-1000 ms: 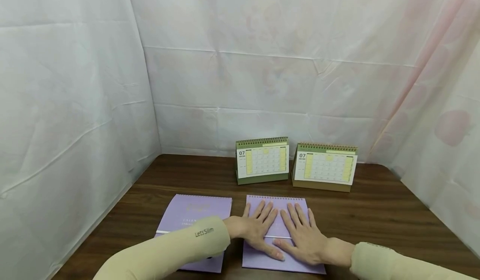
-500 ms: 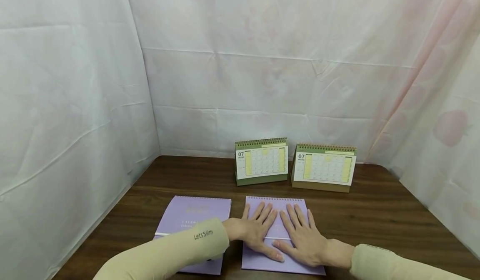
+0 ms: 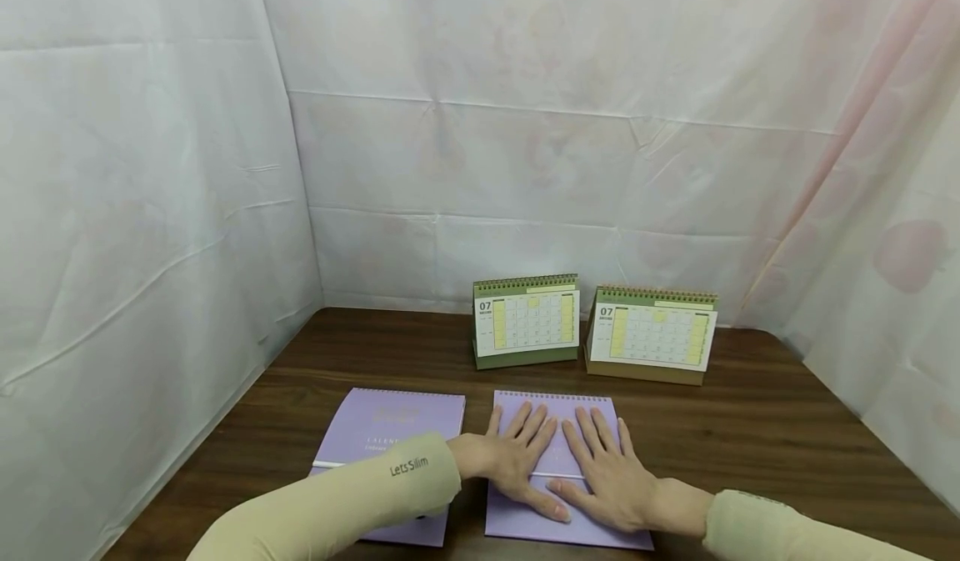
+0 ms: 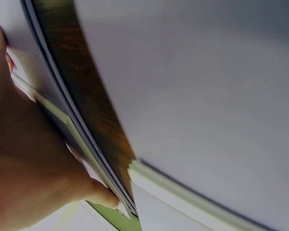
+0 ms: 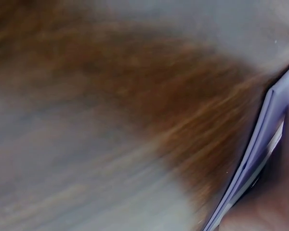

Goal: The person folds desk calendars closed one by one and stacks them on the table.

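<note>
Two purple spiral-bound calendars lie flat side by side near the front of the table. On the right purple calendar (image 3: 517, 515) both of my hands rest, palms down with fingers spread. My left hand (image 3: 517, 465) covers its left part and my right hand (image 3: 615, 482) its right part, the thumbs nearly meeting over the white band across the middle. Beneath my left sleeve, the left purple calendar (image 3: 397, 419) is partly hidden. The left wrist view shows the left hand (image 4: 38, 163) against the calendar's layered edge. In the right wrist view, the right hand (image 5: 274, 192) sits at a purple edge.
Two green desk calendars stand upright at the back: the left green calendar (image 3: 527, 323) and the right green calendar (image 3: 651, 336), both on a page marked 07. They stand on a dark wooden table (image 3: 360, 344). White cloth walls (image 3: 465, 169) enclose the table at the back and sides.
</note>
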{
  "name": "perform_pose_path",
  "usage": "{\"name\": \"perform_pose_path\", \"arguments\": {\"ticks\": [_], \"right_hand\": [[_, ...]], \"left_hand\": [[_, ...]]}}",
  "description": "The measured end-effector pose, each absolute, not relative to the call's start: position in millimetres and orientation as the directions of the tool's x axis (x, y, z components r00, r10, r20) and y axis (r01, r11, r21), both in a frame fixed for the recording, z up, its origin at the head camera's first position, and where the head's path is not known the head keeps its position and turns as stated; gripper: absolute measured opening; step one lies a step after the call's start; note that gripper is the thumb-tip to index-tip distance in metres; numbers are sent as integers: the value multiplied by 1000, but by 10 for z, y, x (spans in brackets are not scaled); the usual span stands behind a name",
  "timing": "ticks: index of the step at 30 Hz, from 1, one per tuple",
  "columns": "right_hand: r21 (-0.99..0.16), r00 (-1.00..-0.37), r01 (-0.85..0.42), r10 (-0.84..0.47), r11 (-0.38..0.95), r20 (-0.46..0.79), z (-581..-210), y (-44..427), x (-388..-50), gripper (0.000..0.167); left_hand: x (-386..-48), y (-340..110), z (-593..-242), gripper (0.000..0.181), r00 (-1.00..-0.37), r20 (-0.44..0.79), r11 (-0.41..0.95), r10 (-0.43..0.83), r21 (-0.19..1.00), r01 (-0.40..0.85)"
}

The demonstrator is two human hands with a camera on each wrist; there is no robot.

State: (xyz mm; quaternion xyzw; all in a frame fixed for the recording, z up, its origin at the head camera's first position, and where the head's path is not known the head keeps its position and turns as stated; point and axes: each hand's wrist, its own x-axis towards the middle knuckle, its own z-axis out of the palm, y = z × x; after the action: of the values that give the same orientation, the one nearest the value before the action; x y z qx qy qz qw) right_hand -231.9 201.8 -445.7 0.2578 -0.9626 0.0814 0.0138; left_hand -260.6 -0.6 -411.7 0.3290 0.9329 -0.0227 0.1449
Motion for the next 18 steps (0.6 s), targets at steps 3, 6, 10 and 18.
{"name": "perform_pose_path", "arguments": {"ticks": [3,6,10,18], "right_hand": [[-175,-865,-500,-498,848,57,-4457,2028,-2326,85],[-265,-871,-482,-488,835,45,-4394,2058,-2353,83],[-432,-909,-410,-397,803,124,-4234,2116,-2430,70],[-712,-994,-10,-83,702,-67,-3830,2306,-2592,52]], "left_hand": [[-2590,-8,-4117,115,-741,-279,782,611,66,620],[-2582,-7,-4118,115,-736,-266,777,622,92,623],[-2614,3,-4064,108,-759,-231,793,608,148,591],[-2722,-75,-3773,70,-909,-161,805,383,541,243]]}}
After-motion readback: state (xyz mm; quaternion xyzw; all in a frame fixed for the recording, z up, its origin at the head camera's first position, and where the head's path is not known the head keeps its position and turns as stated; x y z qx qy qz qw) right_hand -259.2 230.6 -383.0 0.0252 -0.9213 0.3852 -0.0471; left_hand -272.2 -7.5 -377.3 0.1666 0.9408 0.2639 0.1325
